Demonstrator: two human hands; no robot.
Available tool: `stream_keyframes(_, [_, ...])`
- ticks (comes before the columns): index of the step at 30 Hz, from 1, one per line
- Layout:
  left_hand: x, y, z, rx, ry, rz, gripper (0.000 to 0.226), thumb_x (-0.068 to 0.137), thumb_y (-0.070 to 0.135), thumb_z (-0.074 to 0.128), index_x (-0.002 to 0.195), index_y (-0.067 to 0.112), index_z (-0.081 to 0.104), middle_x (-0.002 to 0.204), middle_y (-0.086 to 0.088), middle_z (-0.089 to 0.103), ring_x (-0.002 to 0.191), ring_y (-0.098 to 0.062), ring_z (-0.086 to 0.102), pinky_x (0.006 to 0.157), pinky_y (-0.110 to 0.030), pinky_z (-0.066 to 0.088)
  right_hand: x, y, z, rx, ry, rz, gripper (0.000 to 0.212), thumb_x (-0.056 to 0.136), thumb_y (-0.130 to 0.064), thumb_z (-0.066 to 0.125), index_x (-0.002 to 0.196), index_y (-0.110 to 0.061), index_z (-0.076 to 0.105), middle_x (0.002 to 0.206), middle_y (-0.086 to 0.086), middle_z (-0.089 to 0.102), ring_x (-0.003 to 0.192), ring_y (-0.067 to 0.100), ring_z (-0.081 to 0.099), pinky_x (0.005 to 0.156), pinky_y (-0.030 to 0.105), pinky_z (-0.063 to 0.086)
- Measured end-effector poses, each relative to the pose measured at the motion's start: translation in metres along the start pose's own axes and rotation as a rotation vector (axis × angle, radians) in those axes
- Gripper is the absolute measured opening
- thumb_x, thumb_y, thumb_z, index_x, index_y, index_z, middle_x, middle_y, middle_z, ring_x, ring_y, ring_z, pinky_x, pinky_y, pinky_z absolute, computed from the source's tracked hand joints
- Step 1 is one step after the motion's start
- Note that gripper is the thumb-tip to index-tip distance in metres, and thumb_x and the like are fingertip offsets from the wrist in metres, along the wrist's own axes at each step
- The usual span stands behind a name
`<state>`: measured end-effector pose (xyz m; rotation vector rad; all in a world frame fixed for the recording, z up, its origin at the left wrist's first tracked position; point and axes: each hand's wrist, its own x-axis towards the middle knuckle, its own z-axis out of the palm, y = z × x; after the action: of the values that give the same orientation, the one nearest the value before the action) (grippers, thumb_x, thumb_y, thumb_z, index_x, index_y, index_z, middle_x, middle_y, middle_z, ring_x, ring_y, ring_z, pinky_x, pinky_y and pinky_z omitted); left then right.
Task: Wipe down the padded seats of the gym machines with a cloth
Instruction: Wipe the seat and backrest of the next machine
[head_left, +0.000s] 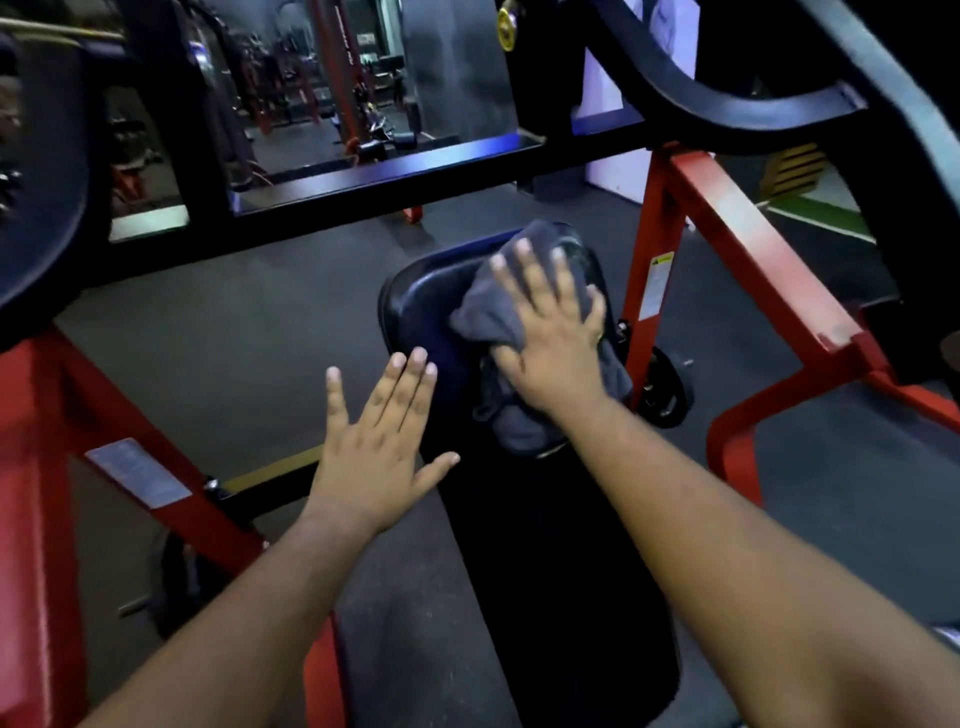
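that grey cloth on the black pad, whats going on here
A person is wiping a gym machine's black padded seat. The right hand presses a grey cloth flat onto the pad with straight, spread fingers. The left hand is open beside the pad's left edge, holding nothing. Red frame bars stand on both sides.

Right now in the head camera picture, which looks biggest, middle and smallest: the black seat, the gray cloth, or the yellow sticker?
1. Black seat, the biggest by far.
2. Gray cloth, bunched under the flat right hand.
3. Yellow sticker on the red frame, tiny.
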<state>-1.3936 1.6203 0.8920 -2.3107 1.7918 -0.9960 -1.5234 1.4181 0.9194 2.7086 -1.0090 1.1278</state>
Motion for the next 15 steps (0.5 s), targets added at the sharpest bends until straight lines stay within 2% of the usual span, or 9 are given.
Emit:
stream_keyframes(3, [-0.003,-0.008,-0.008,0.031,-0.053,-0.001,0.096,0.094,0.071,0.031,0.164,0.009,0.006,0.173,-0.006,-0.004,0.160,-0.021,0.002,0.118,-0.075,0.000,0.036,-0.013,-0.010,0.115,0.081,0.342,0.083,0.084,-0.053,0.044,0.162,-0.038,0.019,0.172,-0.008,0.010,0.158,0.028,0.007,0.114,0.068,0.021])
stream_keyframes(4, [-0.003,-0.008,-0.009,0.033,-0.063,-0.007,0.096,0.094,0.071,0.027,0.164,0.009,0.004,0.173,-0.006,-0.005,0.160,-0.020,0.000,0.118,-0.075,-0.001,0.038,-0.030,-0.010,0.138,0.097,0.396,0.083,0.083,-0.054,0.042,0.162,-0.038,0.020,0.172,-0.009,0.011,0.158,0.029,0.007,0.113,0.069,0.021])
stream_keyframes(5, [-0.004,-0.008,-0.009,0.027,-0.073,-0.022,0.095,0.094,0.070,0.026,0.164,0.008,0.005,0.173,-0.007,-0.004,0.160,-0.020,0.001,0.118,-0.075,-0.002,0.036,-0.049,-0.009,0.153,0.094,0.370,0.084,0.082,-0.055,0.041,0.162,-0.037,0.021,0.172,-0.009,0.011,0.158,0.030,0.006,0.114,0.070,0.020])
stream_keyframes(8, [-0.015,-0.008,-0.008,-0.003,-0.104,-0.040,0.093,0.092,0.067,0.032,0.161,0.006,0.023,0.171,-0.010,0.009,0.159,-0.021,0.010,0.118,-0.075,0.003,0.026,-0.086,-0.010,0.086,-0.014,-0.015,0.086,0.079,-0.058,0.049,0.160,-0.041,0.024,0.170,-0.012,0.015,0.158,0.026,0.006,0.113,0.069,0.016])
stream_keyframes(10, [-0.021,-0.010,-0.008,-0.016,-0.131,-0.021,0.093,0.091,0.068,0.033,0.161,0.008,0.022,0.171,-0.008,0.008,0.159,-0.019,0.009,0.119,-0.074,0.003,0.046,-0.062,-0.020,0.012,-0.095,-0.216,0.085,0.077,-0.061,0.049,0.158,-0.047,0.025,0.170,-0.014,0.016,0.157,0.023,0.008,0.113,0.067,0.017])
stream_keyframes(11, [-0.022,-0.012,-0.010,-0.016,-0.146,-0.006,0.093,0.093,0.069,0.033,0.163,0.009,0.016,0.172,-0.007,0.004,0.159,-0.019,0.005,0.119,-0.073,0.001,0.054,-0.043,-0.024,-0.039,-0.106,-0.246,0.085,0.077,-0.061,0.048,0.157,-0.048,0.026,0.170,-0.014,0.018,0.157,0.021,0.012,0.113,0.065,0.019])
stream_keyframes(12, [-0.022,-0.014,-0.011,-0.018,-0.152,0.001,0.093,0.096,0.070,0.031,0.163,0.011,0.009,0.172,-0.006,-0.002,0.159,-0.019,-0.001,0.120,-0.072,-0.003,0.060,-0.022,-0.029,-0.060,-0.102,-0.211,0.083,0.077,-0.060,0.046,0.157,-0.048,0.028,0.169,-0.012,0.019,0.157,0.021,0.014,0.114,0.063,0.021])
stream_keyframes(13, [-0.021,-0.016,-0.014,-0.024,-0.161,0.006,0.093,0.097,0.071,0.029,0.163,0.012,0.001,0.171,-0.005,-0.009,0.158,-0.019,-0.007,0.119,-0.071,-0.006,0.063,-0.003,-0.031,-0.021,-0.082,-0.097,0.081,0.078,-0.059,0.045,0.156,-0.045,0.031,0.169,-0.010,0.021,0.157,0.021,0.016,0.114,0.062,0.021])
stream_keyframes(15, [-0.018,-0.018,-0.019,-0.027,-0.181,0.028,0.094,0.097,0.073,0.028,0.161,0.014,-0.007,0.169,-0.004,-0.018,0.157,-0.018,-0.016,0.119,-0.071,-0.008,0.056,0.015,-0.029,0.166,0.008,0.275,0.075,0.082,-0.055,0.045,0.154,-0.038,0.037,0.170,-0.008,0.020,0.157,0.021,0.015,0.117,0.063,0.019])
